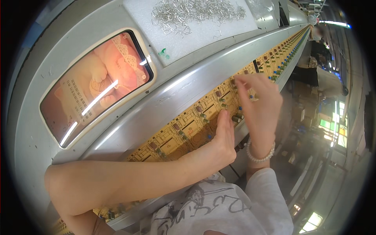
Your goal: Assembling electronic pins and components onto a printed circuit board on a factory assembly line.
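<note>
My left hand [224, 141] is over the row of yellow circuit boards [192, 127], its straight fingers pressed together and their tips close to small capacitors. Anything between those fingers is too small or hidden to make out. Farther along, my right hand [261, 105] bends down to a board, thumb and forefinger nearly meeting in a pinch; whatever they hold cannot be made out. A beaded bracelet [260, 156] circles the right wrist. Dark green capacitors [237, 117] stand on the board between the two hands.
A silver metal rail [168, 94] runs beside the boards, which continue to the far right. Beyond it lie a phone [98, 86] with a lit screen and a white pad [188, 43] bearing a heap of bent wire pieces [196, 15]. Another person [325, 80] is at the right.
</note>
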`<state>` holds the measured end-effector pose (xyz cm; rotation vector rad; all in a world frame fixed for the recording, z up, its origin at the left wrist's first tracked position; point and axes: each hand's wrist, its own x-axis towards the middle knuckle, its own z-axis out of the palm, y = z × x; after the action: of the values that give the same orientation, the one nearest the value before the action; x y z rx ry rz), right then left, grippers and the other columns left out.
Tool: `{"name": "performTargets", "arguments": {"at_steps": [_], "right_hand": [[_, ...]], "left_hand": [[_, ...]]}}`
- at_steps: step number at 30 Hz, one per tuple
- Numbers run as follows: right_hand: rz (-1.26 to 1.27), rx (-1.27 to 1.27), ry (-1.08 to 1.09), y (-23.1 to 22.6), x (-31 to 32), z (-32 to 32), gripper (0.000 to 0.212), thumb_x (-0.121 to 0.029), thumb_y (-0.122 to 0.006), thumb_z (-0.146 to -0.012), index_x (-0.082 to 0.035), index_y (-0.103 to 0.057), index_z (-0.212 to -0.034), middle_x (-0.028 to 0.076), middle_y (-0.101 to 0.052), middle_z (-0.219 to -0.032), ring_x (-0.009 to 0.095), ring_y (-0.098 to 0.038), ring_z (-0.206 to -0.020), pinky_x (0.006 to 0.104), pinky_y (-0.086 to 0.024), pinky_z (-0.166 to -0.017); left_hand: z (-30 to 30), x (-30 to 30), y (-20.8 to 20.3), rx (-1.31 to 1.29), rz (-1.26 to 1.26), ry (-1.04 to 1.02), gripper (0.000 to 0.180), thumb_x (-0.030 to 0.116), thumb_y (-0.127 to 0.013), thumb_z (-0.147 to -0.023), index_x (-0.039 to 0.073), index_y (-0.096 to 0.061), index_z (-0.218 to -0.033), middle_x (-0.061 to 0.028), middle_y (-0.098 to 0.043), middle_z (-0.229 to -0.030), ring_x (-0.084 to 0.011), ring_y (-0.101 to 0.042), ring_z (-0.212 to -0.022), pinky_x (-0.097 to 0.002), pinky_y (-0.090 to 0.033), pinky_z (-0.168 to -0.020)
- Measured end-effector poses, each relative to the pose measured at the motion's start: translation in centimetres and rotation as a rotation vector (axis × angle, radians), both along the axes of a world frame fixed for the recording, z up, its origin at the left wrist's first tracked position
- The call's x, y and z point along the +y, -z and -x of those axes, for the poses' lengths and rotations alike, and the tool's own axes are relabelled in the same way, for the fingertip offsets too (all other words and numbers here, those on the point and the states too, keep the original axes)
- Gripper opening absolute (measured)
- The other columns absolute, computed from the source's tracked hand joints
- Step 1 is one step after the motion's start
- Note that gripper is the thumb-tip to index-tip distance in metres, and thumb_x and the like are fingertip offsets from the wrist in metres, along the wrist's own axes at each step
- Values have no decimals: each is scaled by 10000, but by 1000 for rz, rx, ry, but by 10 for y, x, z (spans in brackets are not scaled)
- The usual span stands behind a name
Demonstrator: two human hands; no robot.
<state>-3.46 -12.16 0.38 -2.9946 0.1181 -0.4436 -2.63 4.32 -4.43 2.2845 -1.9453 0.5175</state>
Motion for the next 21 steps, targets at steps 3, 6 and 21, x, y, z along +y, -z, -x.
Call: {"name": "performTargets", "arguments": {"at_steps": [3,6,21], "right_hand": [[-170,-30,-82,-14,-16,-19,114,-47,-713,-741,-63,-683,-850,33,-623,-750,193,-603,-689,300,-425,-677],[-133,-89,-319,-12,-15,-55,129,-57,-720,-735,-72,-695,-861,48,-640,-769,204,-619,-700,302,-459,-642],[-233,92,-506,-17,-24,-92,82,-57,-705,-748,-22,-670,-814,79,-645,-768,202,-633,-709,312,-493,-646]], "left_hand": [[0,-5,1,8,22,33,496,186,-526,-734,-181,-605,-1059,-329,-629,-1044,-407,-617,-1062,-522,-433,-993],[5,1,-2,10,-4,9,494,187,-525,-738,-179,-605,-1060,-329,-629,-1045,-406,-617,-1062,-520,-433,-994],[-3,6,-7,10,-18,37,483,191,-519,-756,-171,-608,-1064,-325,-629,-1050,-403,-616,-1063,-514,-429,-997]]}}
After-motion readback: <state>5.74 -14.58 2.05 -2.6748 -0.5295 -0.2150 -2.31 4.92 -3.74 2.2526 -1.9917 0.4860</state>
